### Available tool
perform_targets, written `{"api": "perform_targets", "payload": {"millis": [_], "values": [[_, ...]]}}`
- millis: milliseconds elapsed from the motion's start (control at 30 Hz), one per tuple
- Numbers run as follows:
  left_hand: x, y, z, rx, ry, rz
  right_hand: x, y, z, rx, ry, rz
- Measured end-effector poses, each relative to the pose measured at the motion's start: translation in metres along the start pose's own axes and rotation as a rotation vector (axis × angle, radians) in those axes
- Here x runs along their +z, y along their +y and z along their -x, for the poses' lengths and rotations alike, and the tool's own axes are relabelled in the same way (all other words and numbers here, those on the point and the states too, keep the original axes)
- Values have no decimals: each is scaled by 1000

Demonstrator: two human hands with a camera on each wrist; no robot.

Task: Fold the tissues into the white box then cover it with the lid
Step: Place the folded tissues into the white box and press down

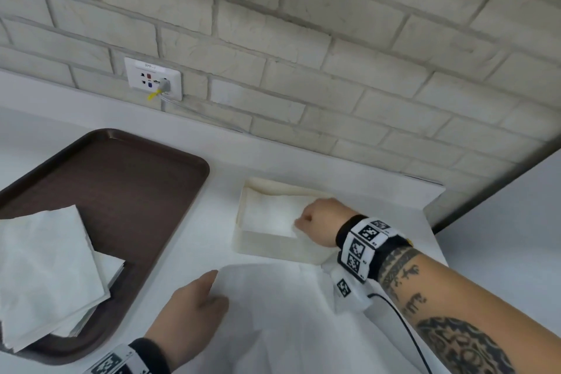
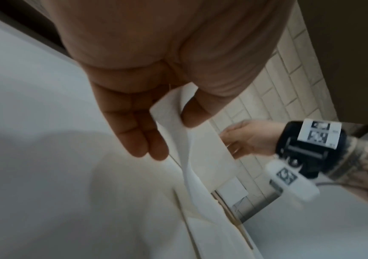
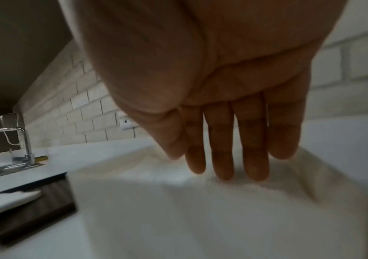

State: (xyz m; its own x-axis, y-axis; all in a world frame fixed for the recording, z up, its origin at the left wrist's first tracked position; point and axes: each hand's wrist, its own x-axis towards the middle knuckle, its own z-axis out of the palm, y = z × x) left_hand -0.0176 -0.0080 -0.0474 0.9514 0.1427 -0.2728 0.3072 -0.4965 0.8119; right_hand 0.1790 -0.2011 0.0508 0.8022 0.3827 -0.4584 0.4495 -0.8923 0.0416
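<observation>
A white box stands open on the counter with a tissue lying inside it. My right hand reaches into the box's right side. In the right wrist view its straight fingers point down and touch that tissue. A large white tissue lies spread on the counter in front of the box. My left hand holds its left corner, and the left wrist view shows the edge pinched between thumb and fingers. I see no lid.
A brown tray sits at the left with a stack of tissues on its near part. A brick wall with a socket runs behind the counter. A faucet stands far to the left.
</observation>
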Motion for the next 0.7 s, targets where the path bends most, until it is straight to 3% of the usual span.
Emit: {"api": "perform_targets", "payload": {"millis": [67,133,200,267,333,400,467,567,633,700], "values": [[0,8,0,39,90,29,13,-8,8,-18,-132,-23],[-3,20,2,102,172,18,20,-9,11,-16,-128,-88],[-8,35,6,161,244,4,23,-8,17,-2,-39,-182],[-14,52,12,219,312,-19,27,-7,30,-44,155,-366],[-21,68,17,303,336,-25,28,-8,56,-180,344,-666],[-26,85,23,386,331,-40,28,-12,89,-384,306,-827],[-28,103,27,445,335,-56,32,-14,110,-472,224,-853],[-24,125,33,469,360,-14,43,-18,118,-439,401,-960],[-16,134,34,460,376,130,51,-16,121,-368,521,-1135],[-5,134,34,418,261,501,59,-9,128,-332,571,-1325]]}}
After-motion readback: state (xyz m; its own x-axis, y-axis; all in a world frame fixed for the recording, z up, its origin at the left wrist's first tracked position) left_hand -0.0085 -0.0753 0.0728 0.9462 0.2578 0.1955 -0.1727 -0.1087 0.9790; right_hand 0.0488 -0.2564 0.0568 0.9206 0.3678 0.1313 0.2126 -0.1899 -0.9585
